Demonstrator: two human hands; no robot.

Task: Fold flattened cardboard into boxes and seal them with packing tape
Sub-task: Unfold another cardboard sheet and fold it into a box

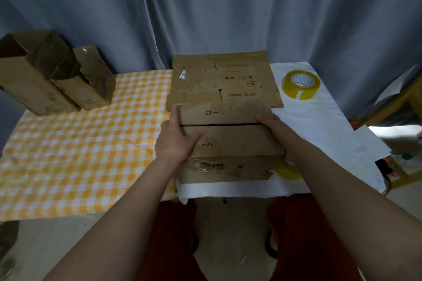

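Observation:
A brown cardboard box (230, 141) stands at the table's near edge, its two top flaps folded down and meeting at a dark seam; the flaps bear the handwritten numbers 4 and 3. My left hand (177, 138) holds the box's left side, thumb across the near flap and forefinger up along the far flap's edge. My right hand (272, 131) clasps the right side, fingers wrapped over the top edge. Behind the box lies a stack of flattened cardboard (225, 77). A roll of yellow packing tape (301, 84) sits on the white cloth at the right.
Two folded boxes (52, 73) stand open at the table's far left on the yellow checked cloth (75, 150). A second yellowish tape roll (288, 170) peeks out right of the held box. A grey curtain hangs behind; clutter and a wooden frame (392, 107) lie at the right.

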